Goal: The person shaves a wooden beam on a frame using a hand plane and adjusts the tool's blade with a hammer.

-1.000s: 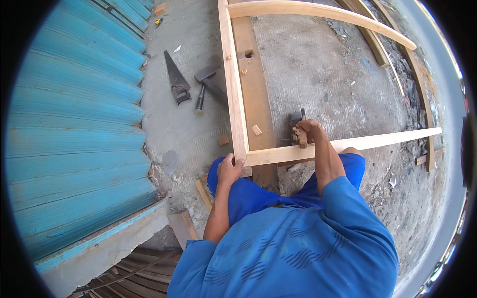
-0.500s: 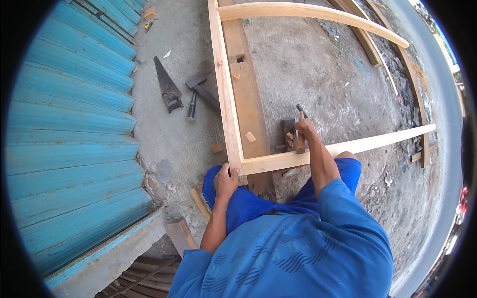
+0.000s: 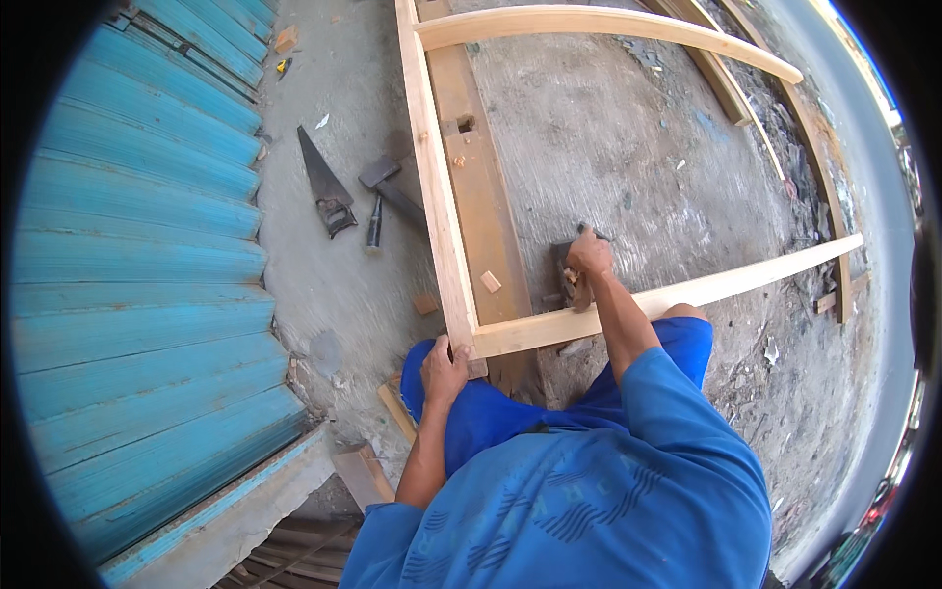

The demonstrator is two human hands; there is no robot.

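My left hand (image 3: 445,373) is curled round the near left corner of a pale wooden frame (image 3: 444,211). My right hand (image 3: 591,255) is closed on a wooden-handled tool (image 3: 583,294) with a dark end, just beyond the frame's near rail (image 3: 667,294). My fingers hide much of this tool, so its exact kind is unclear. Right beside it, a dark block-like tool (image 3: 560,258) with curled wood shavings rests low to the ground. A wide brown plank (image 3: 481,211) runs beneath the frame, with a small wood chip (image 3: 491,282) on it.
Left of the frame, a handsaw (image 3: 325,185), a dark mallet (image 3: 391,183) and a chisel (image 3: 374,224) lie on the concrete. A blue corrugated shutter (image 3: 147,255) bounds the left side. Long timbers (image 3: 805,157) lie at the right, before a road (image 3: 868,128).
The view has shifted slightly. My right hand has moved a little left, and its fingers now cover more of the tool. My left hand stays at the frame's corner.
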